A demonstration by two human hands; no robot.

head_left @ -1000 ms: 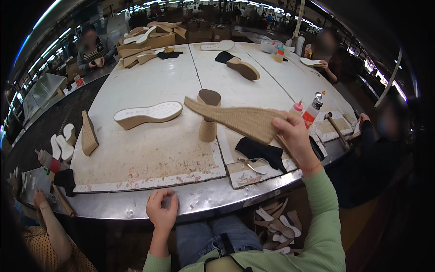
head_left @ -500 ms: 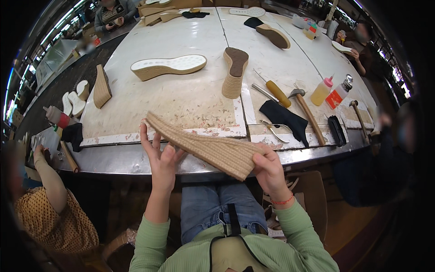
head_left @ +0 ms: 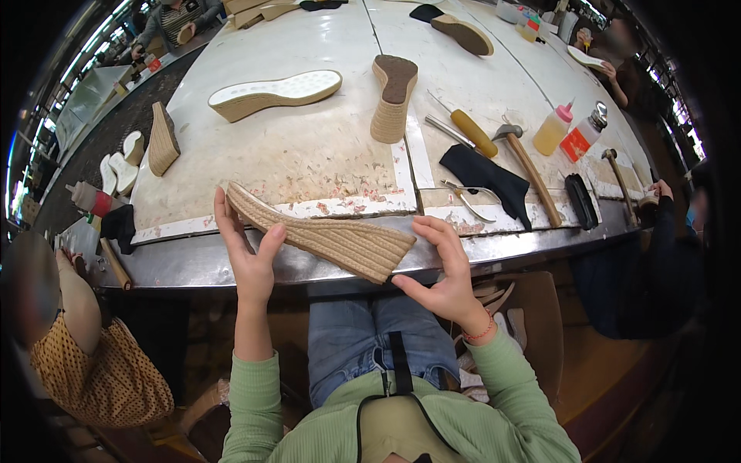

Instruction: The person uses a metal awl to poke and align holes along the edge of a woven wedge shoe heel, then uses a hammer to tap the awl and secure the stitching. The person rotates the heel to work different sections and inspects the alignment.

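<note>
A tan rope-covered wedge sole (head_left: 332, 245) is held up in front of my body, just over the table's near metal edge. Its thin toe end, with a pale rim showing, points up to the left and its thick heel to the right. My left hand (head_left: 251, 258) grips the toe part between thumb and fingers. At the heel end, my right hand (head_left: 441, 270) holds the sole by its corners, thumb at the lower one and fingertips at the upper. The far side of the sole is hidden.
Ahead lie a white-topped wedge sole (head_left: 278, 92) and a brown-bottomed one (head_left: 395, 100). To the right are a hammer (head_left: 532, 170), pincers (head_left: 467, 202), black cloth (head_left: 486, 181), a yellow-handled awl (head_left: 473, 133) and a glue bottle (head_left: 553, 127). Co-workers sit on both sides.
The wedge sole has shifted left and slightly up, with its ribbed side turned more toward me. My right hand has loosened from a close grip to a wider hold on the heel corners.
</note>
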